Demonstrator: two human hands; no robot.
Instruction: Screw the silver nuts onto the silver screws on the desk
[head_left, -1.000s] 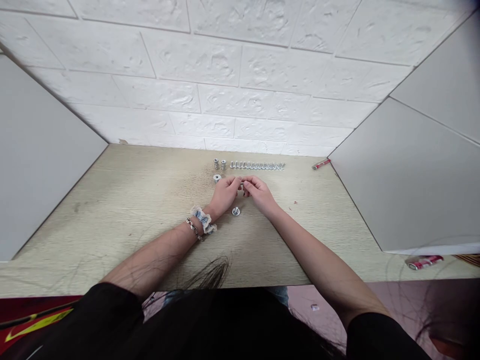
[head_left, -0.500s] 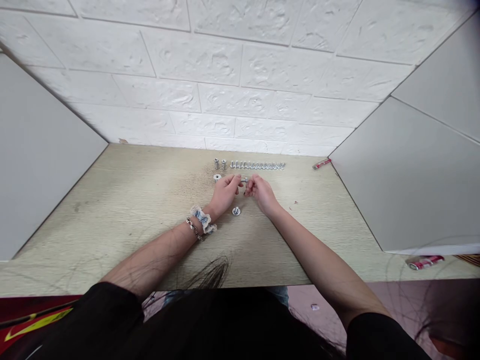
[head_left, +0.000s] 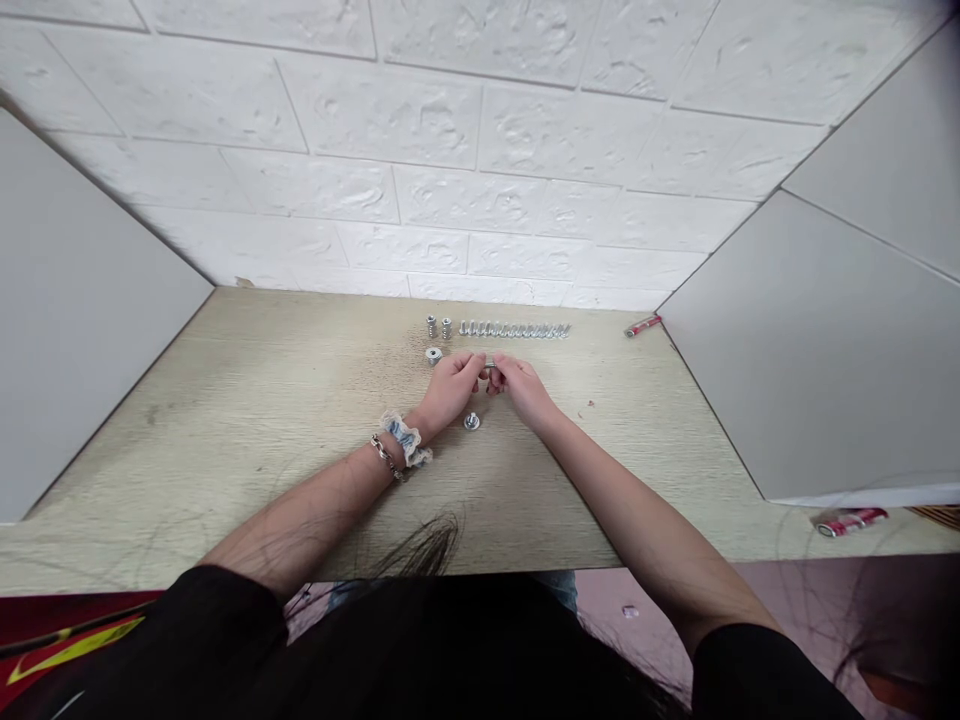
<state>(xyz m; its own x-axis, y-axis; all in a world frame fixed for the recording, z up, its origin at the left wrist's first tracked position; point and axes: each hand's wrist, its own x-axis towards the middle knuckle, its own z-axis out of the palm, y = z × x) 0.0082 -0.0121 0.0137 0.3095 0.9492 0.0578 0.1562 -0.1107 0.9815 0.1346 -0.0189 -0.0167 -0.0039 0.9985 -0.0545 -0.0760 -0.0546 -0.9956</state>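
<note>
Between my hands lies a small metal bolt [head_left: 490, 364], level above the table, its ends hidden by fingertips. My left hand [head_left: 452, 388] pinches its left end, and my right hand [head_left: 523, 388] is closed on the right end. Just left of my left hand's knuckles sits a stack of round washers [head_left: 433, 356]. Nearer to me, a bolt with a washer [head_left: 472, 422] stands on the tabletop below the gap between my hands. Beyond my hands are two bolts with parts on them [head_left: 431, 327] and a row of several bolts [head_left: 514, 330].
The pale wooden table [head_left: 300, 400] meets a white brick-patterned wall [head_left: 435, 200]. Grey panels [head_left: 90, 310] close in both sides. One red cylinder like a battery [head_left: 643, 326] lies by the right panel, another red cylinder [head_left: 851, 523] near the front right edge.
My hands have come slightly closer together. My right fingers now cover the bolt's right end, which showed a wider head or nut before. The other hardware has stayed in place.
</note>
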